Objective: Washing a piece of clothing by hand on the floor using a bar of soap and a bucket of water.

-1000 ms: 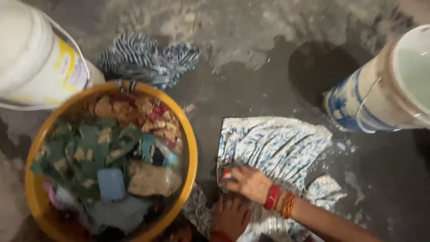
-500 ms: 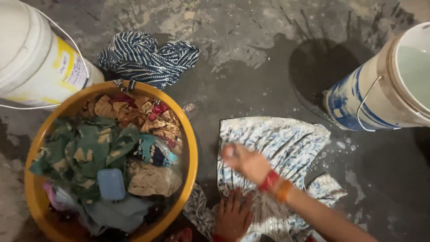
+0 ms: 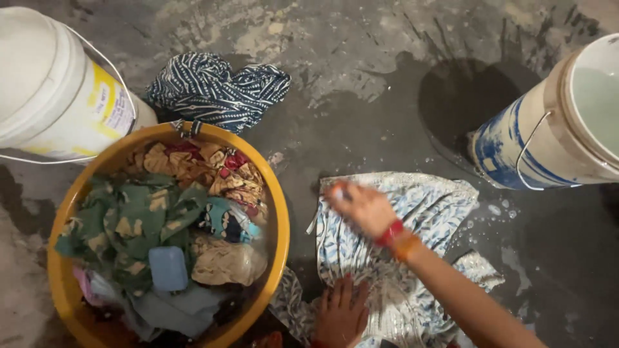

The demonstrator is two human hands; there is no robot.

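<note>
Since a moment ago, her right hand (image 3: pixel 361 207) has slid up the blue-and-white printed cloth (image 3: pixel 419 212) toward its top left edge; it looks blurred, fingers curled shut on a small pale lump. Left hand (image 3: pixel 342 312) lies flat, fingers spread open, pressing the cloth's lower part on the wet floor (image 3: pixel 361 116). At nine o'clock from the cloth stands a yellow tub (image 3: pixel 274 258) of soaked clothes with a blue soap bar (image 3: pixel 167 269). White bucket (image 3: pixel 58 90) at ten o'clock, blue-and-white bucket (image 3: pixel 548 135) at two.
</note>
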